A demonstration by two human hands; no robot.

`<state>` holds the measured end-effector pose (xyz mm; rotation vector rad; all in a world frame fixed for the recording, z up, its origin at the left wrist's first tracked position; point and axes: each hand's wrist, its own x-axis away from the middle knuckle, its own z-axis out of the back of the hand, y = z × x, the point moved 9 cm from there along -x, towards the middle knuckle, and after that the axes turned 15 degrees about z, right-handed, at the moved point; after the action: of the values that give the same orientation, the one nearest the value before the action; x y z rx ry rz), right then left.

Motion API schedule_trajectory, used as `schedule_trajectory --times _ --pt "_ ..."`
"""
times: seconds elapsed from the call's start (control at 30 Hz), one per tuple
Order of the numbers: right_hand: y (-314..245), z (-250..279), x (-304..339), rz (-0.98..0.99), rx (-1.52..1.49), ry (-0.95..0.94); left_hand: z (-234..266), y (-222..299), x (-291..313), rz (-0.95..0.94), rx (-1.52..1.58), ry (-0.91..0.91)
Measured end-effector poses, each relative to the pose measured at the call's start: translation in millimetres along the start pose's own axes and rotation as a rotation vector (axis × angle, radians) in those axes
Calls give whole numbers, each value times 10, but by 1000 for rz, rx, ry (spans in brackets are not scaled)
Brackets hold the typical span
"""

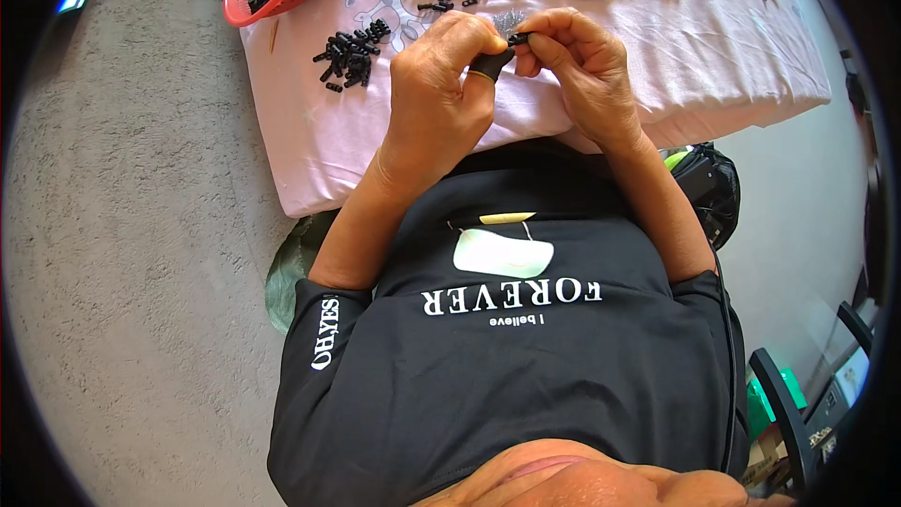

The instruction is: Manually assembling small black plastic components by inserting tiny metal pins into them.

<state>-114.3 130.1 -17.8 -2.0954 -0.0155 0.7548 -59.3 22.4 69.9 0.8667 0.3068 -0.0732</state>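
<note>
Over pink cloth (657, 66): left hand (441, 94), right hand (577, 66) both pinched shut on small black part (517, 38); best kept steady, aligned, above cloth.

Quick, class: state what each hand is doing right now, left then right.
Left hand: closed, pinching the small black part; black finger cot on one finger.
Right hand: closed, pinching the same part.

Bright even daylight, fisheye-bent dark rim.

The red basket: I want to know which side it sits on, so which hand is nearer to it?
Left. The left hand lies right of and below the red basket at the cloth's corner; the right hand is farther right, beyond the left.
</note>
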Motion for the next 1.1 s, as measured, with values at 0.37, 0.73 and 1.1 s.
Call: schedule_trajectory --times 0.37,0.73,1.1 --pt "-33 -8 14 20 62 24 -4 3 40 29 14 3" --pt "89 -3 23 -108 -166 35 -65 126 55 -83 -27 71" --pt "213 40 49 -202 -489 121 -53 62 -8 11 -33 39"
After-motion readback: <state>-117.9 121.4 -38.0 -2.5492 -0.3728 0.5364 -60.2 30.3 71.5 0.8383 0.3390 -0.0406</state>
